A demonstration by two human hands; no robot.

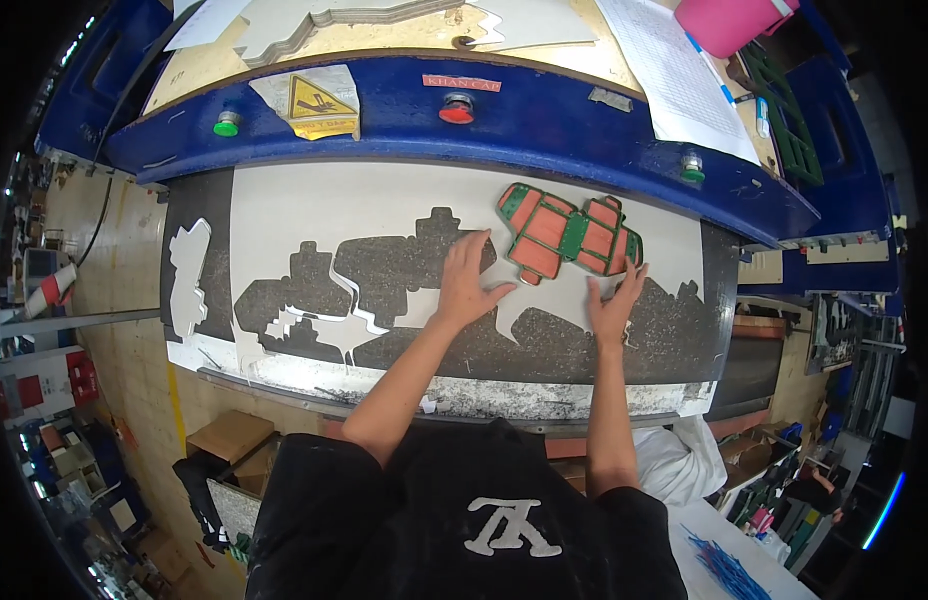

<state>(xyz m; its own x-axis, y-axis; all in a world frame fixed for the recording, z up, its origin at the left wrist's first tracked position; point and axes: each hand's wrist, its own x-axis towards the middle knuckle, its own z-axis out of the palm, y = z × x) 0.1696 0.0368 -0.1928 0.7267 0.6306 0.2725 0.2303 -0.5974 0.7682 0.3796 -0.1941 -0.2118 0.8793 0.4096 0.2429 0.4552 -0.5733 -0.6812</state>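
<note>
A cutting die (575, 236) with green edges and orange-pink foam lies on a pale sheet (434, 190) at the right of the press bed. My left hand (469, 287) is left of the die and apart from it, fingers stretched toward a dark cut-out gap in the sheet, holding nothing. Against the die's near right edge, or just beside it, my right hand (614, 305) has its thumb and fingers spread. Whether its fingertips touch the die I cannot tell. Several die-shaped gaps in the sheet show the dark cutting board (574, 345) underneath.
Beyond the bed runs a blue press beam (389, 105) with a red button (456, 108) and green buttons (227, 124). Paper sheets (674, 80) and a pink container (729, 22) rest on top. A white offcut (189, 278) lies at left. Cardboard boxes (229, 436) stand near left.
</note>
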